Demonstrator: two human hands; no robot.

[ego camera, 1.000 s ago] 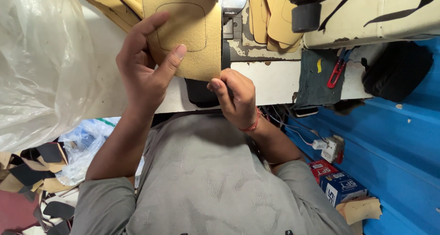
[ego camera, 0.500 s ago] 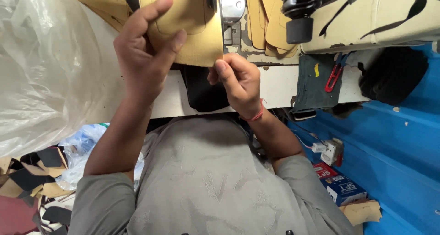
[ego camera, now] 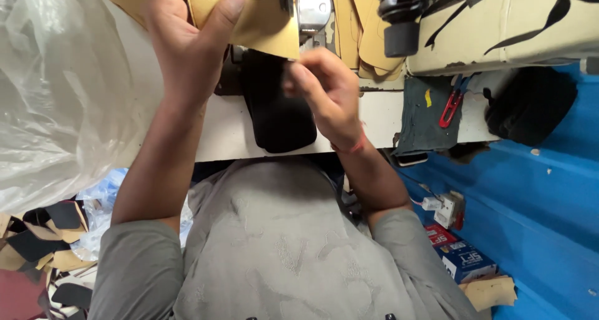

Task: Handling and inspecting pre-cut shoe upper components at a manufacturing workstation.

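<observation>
Fingers first: I see the left hand (ego camera: 187, 45) clamped on the tan leather piece (ego camera: 262, 20), thumb lying flat across its upper face and the other fingers curled out of sight behind its left side, so the hold is firm and closed on the material. The right hand (ego camera: 324, 86) is bunched tight, thumb and fingertips pinched together at the lower right corner of that same tan piece; I cannot tell whether they nip the corner itself or something too thin to see there. A red thread band sits on that wrist.

The tan piece lies at the top of my view, on the white sewing table (ego camera: 231, 133), its right edge just beside the metal presser area of the sewing machine (ego camera: 312, 8). Under the right hand a black pad (ego camera: 277, 117) rests on the table and reaches to its front edge. More tan cut pieces (ego camera: 365, 33) stand stacked behind the machine's needle bar. The cream machine body (ego camera: 505, 36) runs off to the right.

Further right, red-handled snips (ego camera: 450, 108) lie on a dark grey cloth (ego camera: 424, 117), and a black bundle (ego camera: 530, 105) sits beyond it. Clear plastic sheeting (ego camera: 56, 95) fills the left side. Low down I see black and tan scraps (ego camera: 43, 232) at left, and a blue box (ego camera: 465, 261) on the blue floor at right.
</observation>
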